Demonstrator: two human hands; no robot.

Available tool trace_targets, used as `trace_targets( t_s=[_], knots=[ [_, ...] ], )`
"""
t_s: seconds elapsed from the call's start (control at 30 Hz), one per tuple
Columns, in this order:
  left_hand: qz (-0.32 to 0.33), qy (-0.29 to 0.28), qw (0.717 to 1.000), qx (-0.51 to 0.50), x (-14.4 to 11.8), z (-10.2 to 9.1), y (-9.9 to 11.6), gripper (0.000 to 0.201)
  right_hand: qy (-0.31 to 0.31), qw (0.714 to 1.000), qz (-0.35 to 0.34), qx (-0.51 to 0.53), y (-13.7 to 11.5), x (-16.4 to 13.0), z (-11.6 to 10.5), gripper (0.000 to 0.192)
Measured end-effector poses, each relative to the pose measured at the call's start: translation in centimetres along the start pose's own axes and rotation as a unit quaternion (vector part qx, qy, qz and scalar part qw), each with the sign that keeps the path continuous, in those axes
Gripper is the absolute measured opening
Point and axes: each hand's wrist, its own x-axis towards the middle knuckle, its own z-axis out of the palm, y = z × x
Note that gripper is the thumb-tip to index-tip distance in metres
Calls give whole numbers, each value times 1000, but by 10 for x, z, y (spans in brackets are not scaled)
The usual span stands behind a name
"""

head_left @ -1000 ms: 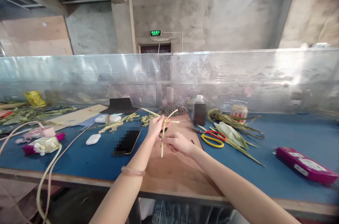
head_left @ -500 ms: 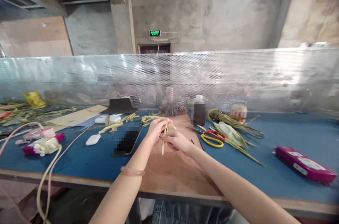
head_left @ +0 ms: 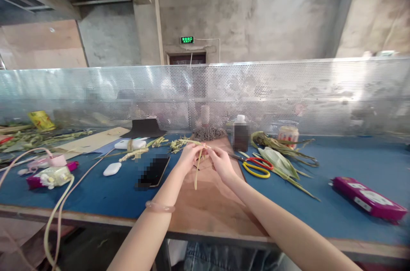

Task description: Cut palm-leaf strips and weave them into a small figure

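The right hand has moved up beside the left hand. Both hands' fingers pinch the top of the leaf strip above the worktop. The strip hangs straight down, long end toward the person.

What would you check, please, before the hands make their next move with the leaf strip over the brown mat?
1. Left hand pinches the leaf strip: ok.
2. Right hand grips the strip's top: ok, though the fingertip contact is too small to see clearly.
3. The strip's loose end hangs free above the brown mat: ok.
4. Scissors lie apart from the right hand, blades away from the fingers: ok.
5. Phone lies clear of the left forearm: ok.
6. Whether the fold is tight: cannot tell.
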Motion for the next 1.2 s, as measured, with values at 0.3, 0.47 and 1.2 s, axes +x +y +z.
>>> trace_targets(
  t_s=[0.3,0.47,1.2],
  knots=[
    [-5,-10,1000,6,-1,2,1,10,110,980,-81,-147,25,23,-14,11],
    [-37,-21,999,-5,1,4,1,21,72,978,-81,-181,30,25,-13,12],
    [114,12,980,164,3,-4,-4,27,59,904,-195,-375,18,16,-18,18]
  ],
)
